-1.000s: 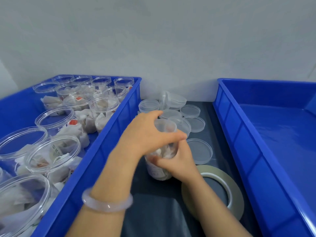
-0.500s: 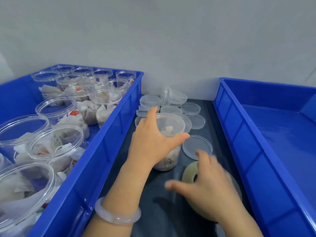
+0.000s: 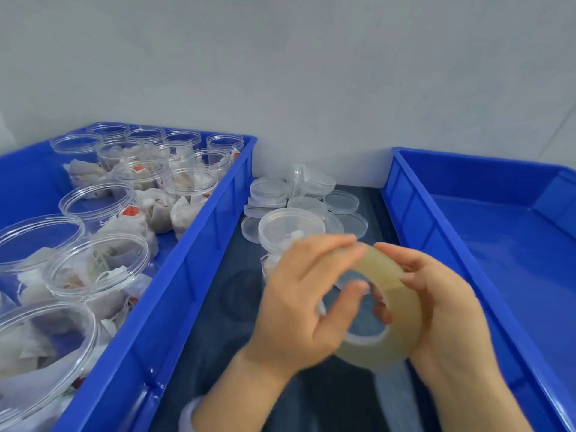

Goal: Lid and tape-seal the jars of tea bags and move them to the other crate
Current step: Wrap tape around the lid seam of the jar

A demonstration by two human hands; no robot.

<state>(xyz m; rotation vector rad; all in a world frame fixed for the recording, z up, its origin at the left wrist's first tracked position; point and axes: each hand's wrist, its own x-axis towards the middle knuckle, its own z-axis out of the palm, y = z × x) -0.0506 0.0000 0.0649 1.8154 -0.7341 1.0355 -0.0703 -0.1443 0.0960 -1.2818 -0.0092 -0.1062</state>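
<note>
Left crate (image 3: pixel 199 244) holds the open jars (image 3: pixel 99 266) of tea bags; right crate (image 3: pixel 436 244) sits opposite. On the surface (image 3: pixel 218 338) between them: lidded jar (image 3: pixel 290 227), loose lids (image 3: pixel 341 202) behind it. Your left hand (image 3: pixel 299 307) and right hand (image 3: pixel 445 313) both grip the tape roll (image 3: pixel 402 307) in front of that jar. Tag (image 3: pixel 131 211) print unreadable.

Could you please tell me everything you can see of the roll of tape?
The roll of tape is a wide ring of clear, yellowish tape around a pale core. It is held on edge above the dark mat, in front of the lidded jar. The right hand grips its right side, fingers through the hole; the left hand pinches its upper edge. No loose end shows.
</note>
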